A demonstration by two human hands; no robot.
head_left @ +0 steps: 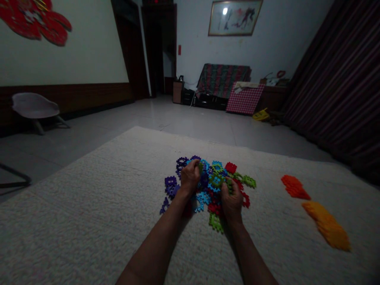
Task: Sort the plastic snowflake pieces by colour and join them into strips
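A loose pile of notched plastic puzzle pieces lies on the pale mat in front of me, with purple pieces (pixel 170 181), light blue pieces (pixel 204 197), red pieces (pixel 230 168) and green pieces (pixel 216 222) mixed together. My left hand (pixel 190 177) is closed over the left part of the pile, and a bit of a green piece (pixel 201 168) shows at its fingertips. On the right side, my right hand (pixel 232 200) grips a green puzzle piece (pixel 217 181) between thumb and fingers. More green shows under those fingers; how many pieces it is I cannot tell.
To the right on the mat (pixel 103 190) lie a row of orange-red pieces (pixel 294 187) and a row of yellow-orange pieces (pixel 326 225). A small chair (pixel 35 107) stands at the left. A cloth-covered piece of furniture (pixel 224 81) is by the far wall.
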